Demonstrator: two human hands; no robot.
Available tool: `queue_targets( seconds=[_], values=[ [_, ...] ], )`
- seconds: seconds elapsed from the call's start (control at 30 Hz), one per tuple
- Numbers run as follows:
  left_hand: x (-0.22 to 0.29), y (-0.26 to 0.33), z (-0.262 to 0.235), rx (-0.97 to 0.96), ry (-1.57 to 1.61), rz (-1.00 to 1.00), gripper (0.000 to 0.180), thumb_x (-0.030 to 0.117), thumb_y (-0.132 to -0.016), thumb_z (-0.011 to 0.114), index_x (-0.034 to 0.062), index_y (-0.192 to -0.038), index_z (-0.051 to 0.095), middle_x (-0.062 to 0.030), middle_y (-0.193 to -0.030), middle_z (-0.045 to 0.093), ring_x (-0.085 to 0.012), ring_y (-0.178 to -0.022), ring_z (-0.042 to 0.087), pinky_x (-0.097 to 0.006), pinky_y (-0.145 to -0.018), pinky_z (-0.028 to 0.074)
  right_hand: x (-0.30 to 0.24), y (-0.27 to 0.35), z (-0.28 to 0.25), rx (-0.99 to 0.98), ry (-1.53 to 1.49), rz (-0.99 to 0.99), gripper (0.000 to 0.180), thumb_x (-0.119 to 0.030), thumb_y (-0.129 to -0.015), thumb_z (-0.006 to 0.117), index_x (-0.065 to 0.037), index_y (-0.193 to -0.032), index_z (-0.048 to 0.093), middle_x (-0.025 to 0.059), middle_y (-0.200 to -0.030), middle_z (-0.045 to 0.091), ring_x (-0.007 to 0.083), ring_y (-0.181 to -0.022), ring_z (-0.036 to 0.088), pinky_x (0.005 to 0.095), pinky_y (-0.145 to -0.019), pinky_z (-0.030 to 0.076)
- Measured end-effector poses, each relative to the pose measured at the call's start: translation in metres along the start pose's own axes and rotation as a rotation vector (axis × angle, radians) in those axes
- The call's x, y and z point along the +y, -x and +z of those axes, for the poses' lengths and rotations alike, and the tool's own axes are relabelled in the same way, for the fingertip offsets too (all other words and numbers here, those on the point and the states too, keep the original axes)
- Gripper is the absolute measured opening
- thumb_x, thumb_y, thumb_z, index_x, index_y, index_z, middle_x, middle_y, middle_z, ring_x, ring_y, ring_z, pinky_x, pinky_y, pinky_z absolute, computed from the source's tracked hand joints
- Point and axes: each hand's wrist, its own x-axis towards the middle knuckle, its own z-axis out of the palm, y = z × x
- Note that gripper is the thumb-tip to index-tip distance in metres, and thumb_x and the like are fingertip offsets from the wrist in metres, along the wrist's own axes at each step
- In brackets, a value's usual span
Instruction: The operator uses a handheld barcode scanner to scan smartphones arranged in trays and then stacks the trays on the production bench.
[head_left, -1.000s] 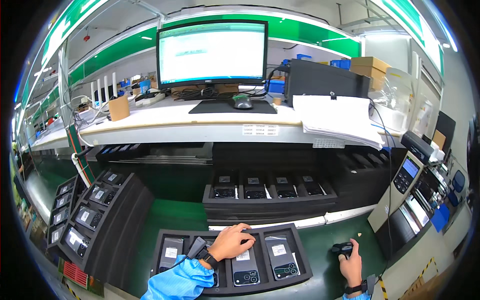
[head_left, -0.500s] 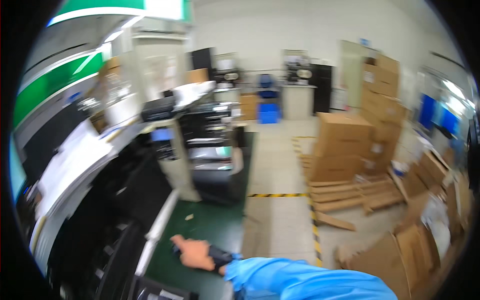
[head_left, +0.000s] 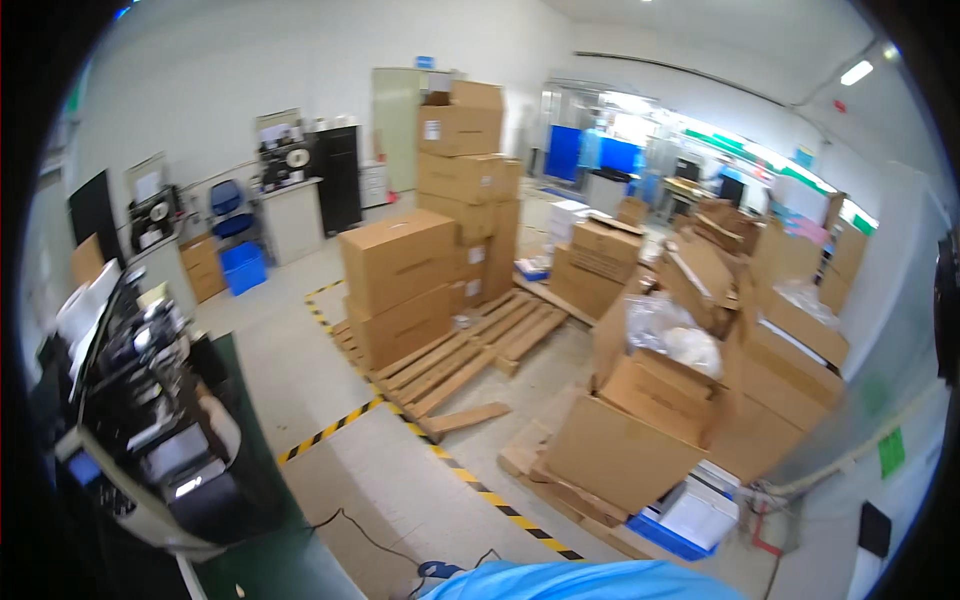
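Neither of my hands is in the picture. Only a light blue sleeve (head_left: 590, 580) shows, along the bottom edge right of centre, and the hand belonging to it is hidden below the frame. To the left of the sleeve, a strip of green work surface (head_left: 275, 560) carries black equipment and several small items. A black box-like device (head_left: 225, 510) stands at its near end. Beside the sleeve, a thin black cable (head_left: 375, 540) trails across the floor.
Closed cartons (head_left: 400, 275) are stacked on and behind a wooden pallet (head_left: 470, 360). An open carton (head_left: 620, 455) holding clear plastic stands at right, near a blue tray (head_left: 670, 538). Yellow-black tape (head_left: 480, 495) marks the floor. A blue bin (head_left: 243, 268) sits at back left.
The view has swung to the right. My right hand, over the green surface before, has dropped out of the picture, leaving just the sleeve. The cartons now appear nearer the middle.
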Motion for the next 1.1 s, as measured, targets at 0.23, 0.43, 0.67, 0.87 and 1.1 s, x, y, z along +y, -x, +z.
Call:
queue_targets(
  seconds=[0.23,0.43,0.67,0.87,1.1],
  values=[
    [0.070,-0.052,0.032,-0.088,0.058,0.150,0.038,0.040,-0.092,0.064,0.0017,-0.096,0.064,-0.0260,-0.108,0.062,-0.0418,-0.101,0.060,-0.050,-0.090,0.047,0.003,-0.006,-0.001,-0.131,-0.115,0.091,0.042,-0.027,-0.091,0.055,-0.020,-0.132,0.054,0.0110,-0.093,0.071,0.0344,-0.076,0.068,0.0470,-0.065,0.054],
    [0.110,-0.067,0.043,-0.121,0.091,0.188,0.039,0.041,-0.091,0.065,0.0021,-0.093,0.063,-0.0258,-0.106,0.062,-0.0421,-0.100,0.060,-0.051,-0.090,0.047,0.001,-0.007,-0.008,-0.140,-0.269,0.050,0.042,-0.022,-0.096,0.047,-0.016,-0.137,0.051,0.0081,-0.100,0.071,0.0343,-0.086,0.067,0.0463,-0.073,0.054],
    [0.131,-0.070,0.050,-0.107,0.107,0.186,0.040,0.043,-0.090,0.066,0.0026,-0.090,0.063,-0.0255,-0.103,0.062,-0.0425,-0.098,0.059,-0.051,-0.089,0.046,-0.011,-0.004,-0.018,-0.209,-0.108,0.072,0.053,-0.024,-0.089,0.053,-0.016,-0.141,0.048,0.0188,-0.111,0.063,0.0407,-0.096,0.063,0.0513,-0.077,0.051],
    [0.147,-0.069,0.047,-0.086,0.104,0.144,0.041,0.044,-0.089,0.067,0.0030,-0.088,0.063,-0.0252,-0.101,0.062,-0.0428,-0.096,0.059,-0.052,-0.089,0.046,-0.018,0.005,-0.014,-0.137,0.015,0.090,0.055,-0.026,-0.085,0.058,-0.014,-0.138,0.052,0.0257,-0.111,0.054,0.0440,-0.092,0.059,0.0549,-0.078,0.049],
    [0.148,-0.042,0.039,0.004,0.079,0.122,0.042,0.045,-0.088,0.067,0.0034,-0.085,0.062,-0.0250,-0.098,0.062,-0.0432,-0.094,0.058,-0.053,-0.088,0.045,0.038,0.070,-0.077,-0.266,-0.125,0.115,0.027,-0.024,-0.080,0.060,-0.008,-0.101,0.061,0.0228,-0.101,0.062,0.0417,-0.096,0.061,0.0501,-0.080,0.051]
  ],
)
